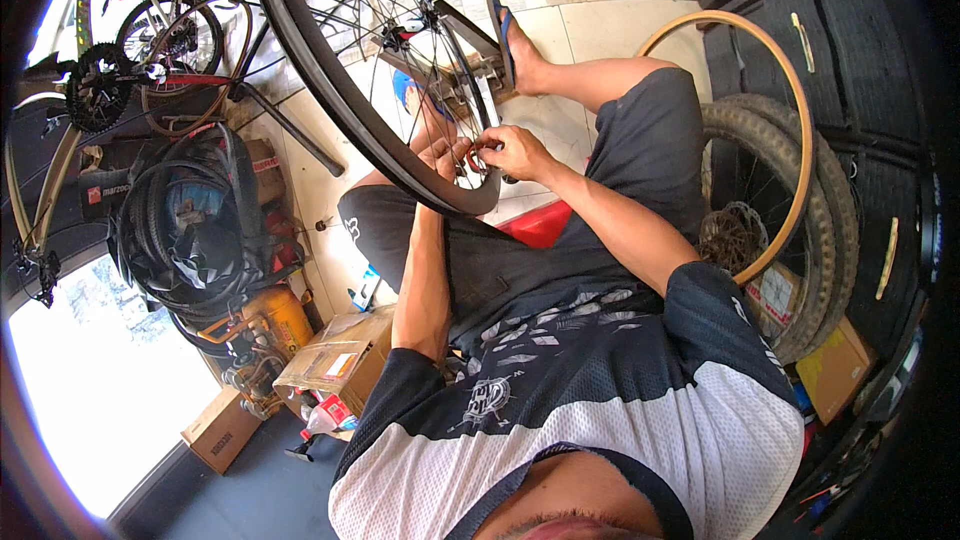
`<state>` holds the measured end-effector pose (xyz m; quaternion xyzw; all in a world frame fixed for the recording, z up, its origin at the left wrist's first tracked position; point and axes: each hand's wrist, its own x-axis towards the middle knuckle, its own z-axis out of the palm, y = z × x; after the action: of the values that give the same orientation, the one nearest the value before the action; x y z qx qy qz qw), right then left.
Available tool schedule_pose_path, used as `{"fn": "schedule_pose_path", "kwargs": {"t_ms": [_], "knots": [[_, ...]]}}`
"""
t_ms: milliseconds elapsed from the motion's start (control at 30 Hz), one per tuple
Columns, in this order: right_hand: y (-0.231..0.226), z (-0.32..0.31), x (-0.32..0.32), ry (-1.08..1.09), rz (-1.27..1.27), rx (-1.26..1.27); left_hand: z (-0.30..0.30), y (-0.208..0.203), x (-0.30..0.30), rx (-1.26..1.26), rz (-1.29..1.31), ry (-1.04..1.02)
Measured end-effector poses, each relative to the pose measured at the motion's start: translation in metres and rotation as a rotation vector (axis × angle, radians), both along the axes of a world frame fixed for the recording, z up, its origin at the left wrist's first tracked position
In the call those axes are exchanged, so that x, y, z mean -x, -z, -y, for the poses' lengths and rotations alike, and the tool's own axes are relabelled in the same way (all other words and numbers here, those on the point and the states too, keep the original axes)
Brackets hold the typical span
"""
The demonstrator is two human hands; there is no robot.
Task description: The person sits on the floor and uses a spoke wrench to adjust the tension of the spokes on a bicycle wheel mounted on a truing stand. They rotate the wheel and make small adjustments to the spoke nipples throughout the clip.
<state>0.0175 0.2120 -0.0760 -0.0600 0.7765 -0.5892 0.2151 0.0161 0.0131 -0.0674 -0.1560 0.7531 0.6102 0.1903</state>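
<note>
A bicycle wheel (335, 90) with a deep black rim and thin dark spokes stands upright in front of me, between my knees. Its hub (405, 32) shows red and white, beside a metal stand (468, 90). My left hand (446, 156) reaches past the rim, its fingers curled among the spokes near the lowest part of the wheel. Opposite it, my right hand (515, 153) has thumb and fingers pinched together at the spokes, close to the rim's inner edge. Whatever small thing lies in either pinch is too hidden to name.
Bicycles (165, 35) and coiled black tyres (165, 210) crowd the left, above an orange machine (275, 320) and a cardboard box (340, 355). On the right, knobby tyres (835, 220) and a tan hoop (803, 120) lean against dark boards (860, 60). Something red (538, 225) lies between my legs.
</note>
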Motion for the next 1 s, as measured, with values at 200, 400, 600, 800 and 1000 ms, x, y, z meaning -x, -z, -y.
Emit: {"fn": "schedule_pose_path", "kwargs": {"t_ms": [200,400,600,800,1000], "knots": [[0.031,0.008,0.000,0.120,0.125,0.294,-0.017,-0.011,0.001,-0.192,0.062,-0.098],[-0.008,0.003,-0.008,0.033,-0.061,-0.043,0.000,0.003,-0.001,-0.150,0.019,-0.023],[0.002,-0.002,0.000,0.026,-0.069,-0.084,0.001,0.002,0.002,-0.053,0.028,0.012],[0.014,0.005,-0.005,0.165,0.053,0.167,-0.006,0.002,0.001,-0.144,-0.015,0.024],[-0.017,0.002,-0.009,0.016,-0.105,-0.019,-0.002,0.010,0.001,-0.162,-0.019,-0.020]]}}
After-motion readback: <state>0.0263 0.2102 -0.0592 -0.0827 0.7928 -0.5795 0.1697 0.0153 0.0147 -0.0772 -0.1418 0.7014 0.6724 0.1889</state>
